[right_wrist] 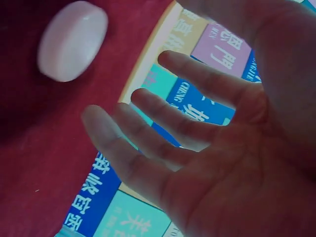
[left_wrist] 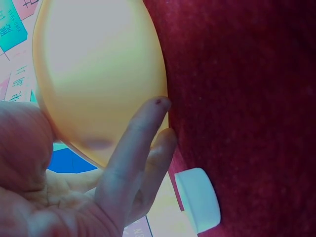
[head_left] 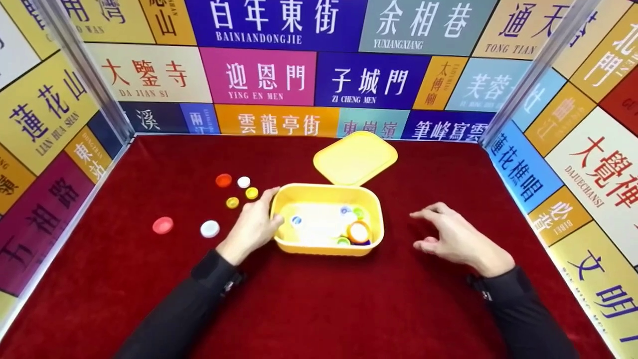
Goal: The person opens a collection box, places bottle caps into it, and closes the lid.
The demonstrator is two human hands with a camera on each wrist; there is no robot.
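Note:
My left hand [head_left: 254,222] grips the left end of a yellow plastic box [head_left: 326,249], thumb at the rim. In the left wrist view, fingers [left_wrist: 131,148] lie against the box's curved outer wall [left_wrist: 106,84]. Inside the box are several round caps, among them an orange-rimmed white cap [head_left: 358,232], a blue-and-white one [head_left: 296,220] and green ones. To the right of the box, my right hand [head_left: 451,237] is apart from it, fingers loosely bent and holding nothing. The right wrist view shows its bare palm and spread fingers [right_wrist: 148,173].
A yellow lid [head_left: 356,157] lies behind the box. Left of it on the red cloth are a red cap [head_left: 224,180], white caps [head_left: 210,229], small yellow caps [head_left: 252,193] and a pinkish-red cap [head_left: 163,225]. Printed panels [head_left: 264,77] wall the table's back and sides.

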